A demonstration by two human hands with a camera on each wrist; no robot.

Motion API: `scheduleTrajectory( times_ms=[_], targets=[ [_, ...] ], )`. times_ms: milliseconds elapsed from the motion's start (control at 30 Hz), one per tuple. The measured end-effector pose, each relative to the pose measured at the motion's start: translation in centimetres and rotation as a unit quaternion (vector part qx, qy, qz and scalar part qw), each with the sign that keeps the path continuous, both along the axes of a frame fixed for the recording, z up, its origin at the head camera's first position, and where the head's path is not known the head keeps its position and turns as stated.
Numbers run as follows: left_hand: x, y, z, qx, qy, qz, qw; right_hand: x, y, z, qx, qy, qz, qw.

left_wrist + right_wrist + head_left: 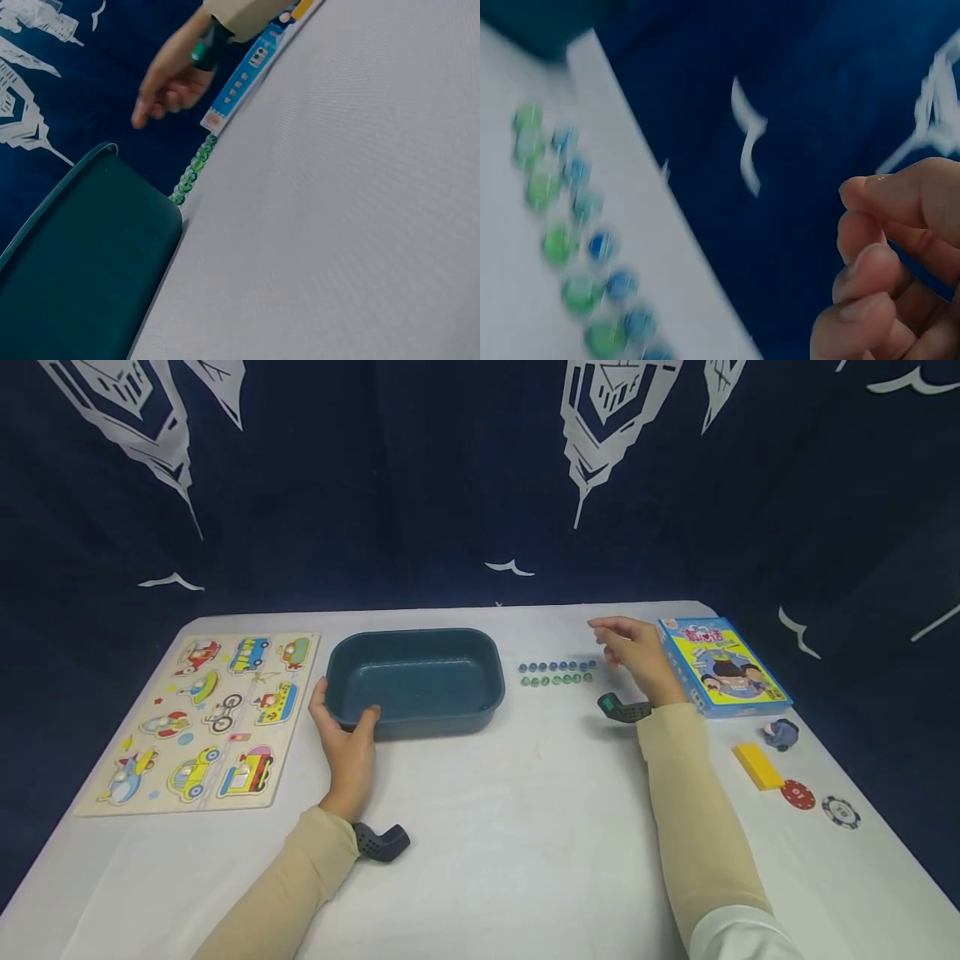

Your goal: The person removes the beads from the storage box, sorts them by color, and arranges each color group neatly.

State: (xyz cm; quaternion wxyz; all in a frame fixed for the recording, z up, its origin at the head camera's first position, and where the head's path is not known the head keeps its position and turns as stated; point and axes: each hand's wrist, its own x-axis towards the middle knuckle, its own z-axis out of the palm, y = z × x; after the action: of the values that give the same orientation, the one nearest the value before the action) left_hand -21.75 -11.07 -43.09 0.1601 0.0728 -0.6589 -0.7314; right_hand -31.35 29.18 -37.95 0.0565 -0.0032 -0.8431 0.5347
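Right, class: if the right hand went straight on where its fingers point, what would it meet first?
Probably the tub, as the right hand seems raised enough to clear the marbles; height and depth are unclear, so it might pass above or behind.

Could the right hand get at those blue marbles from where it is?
Probably yes: the right hand is raised close by the end of the row of blue marbles. Nothing covers them, and the green marbles lie alongside, not on top.
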Motion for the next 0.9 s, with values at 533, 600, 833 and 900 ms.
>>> scheduleTrajectory(
  times_ms=[533,600,833,900],
  targets=[
    [0.9,0.2,1.6,-0.001,0.003,0.002,1.0,0.0,-13.2,3.8,0.166,0.052,0.385,0.906],
    [0.8,0.2,1.7,-0.001,0.005,0.001,1.0,-0.3,-14.5,3.8,0.199,0.046,0.418,0.885],
    [0.9,0.2,1.7,-0.007,-0.006,0.001,1.0,-1.1,-17.6,3.3,0.312,-0.008,0.493,0.812],
    [0.9,0.1,1.7,-0.008,-0.008,0.001,0.9999,-1.2,-18.5,3.1,0.355,-0.013,0.507,0.785]
  ],
)
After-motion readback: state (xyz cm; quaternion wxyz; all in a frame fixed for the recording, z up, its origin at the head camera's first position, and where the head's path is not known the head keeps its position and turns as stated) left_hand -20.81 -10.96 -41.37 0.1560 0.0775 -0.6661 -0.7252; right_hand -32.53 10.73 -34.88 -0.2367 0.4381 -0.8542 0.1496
